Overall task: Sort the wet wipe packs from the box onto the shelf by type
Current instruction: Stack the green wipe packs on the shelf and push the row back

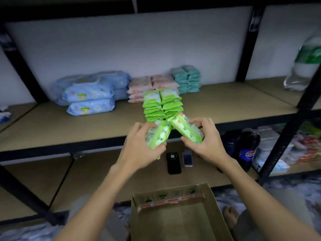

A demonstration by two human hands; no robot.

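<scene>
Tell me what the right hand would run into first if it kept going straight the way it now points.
Most likely the green packs stacked on the shelf: the right hand, gripping a green pack, points up-left towards them. Depth is unclear; the held pack would probably touch first.

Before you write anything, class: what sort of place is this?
Probably a storeroom or a small shop's stock area: black metal racking with board shelves, wet wipe packs stacked by colour, and an open cardboard box on the floor.

Dim room, white wall (121,49), black metal shelving frame (243,49)
</scene>
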